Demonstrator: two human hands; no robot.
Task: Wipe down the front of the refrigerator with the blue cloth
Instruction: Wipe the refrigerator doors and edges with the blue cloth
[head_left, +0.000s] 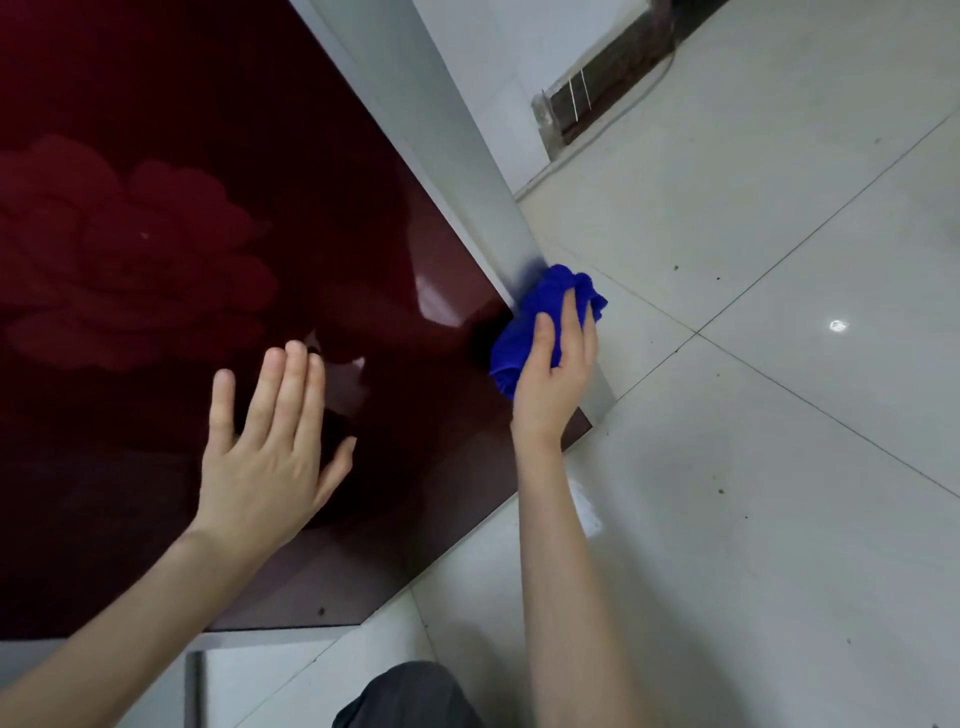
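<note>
The refrigerator (218, 218) has a glossy dark red front bearing a faint flower pattern, with a grey metal trim strip (470, 171) running along its right edge. The view looks steeply down the door toward the floor (779, 312), which is laid with pale grey tiles marked by small dark specks.

The right hand (556, 364) grips the blue cloth (540, 317), bunched into a wad. The fingers are closed over the cloth and press it against the lower right edge of the door, where the red panel meets the grey trim. Part of the cloth protrudes beyond the fingertips, past the trim, over the floor.

The left hand (270, 447) is open, with the fingers extended and slightly spread. The palm faces the red front, lower and to the left of the cloth. Whether the palm touches the surface cannot be told. Its dim reflection shows in the gloss.

Both forearms are bare. A dark-clothed knee (410, 696) shows at the bottom edge. A dark recessed strip (576, 98) runs along the base of the wall beyond the refrigerator.
</note>
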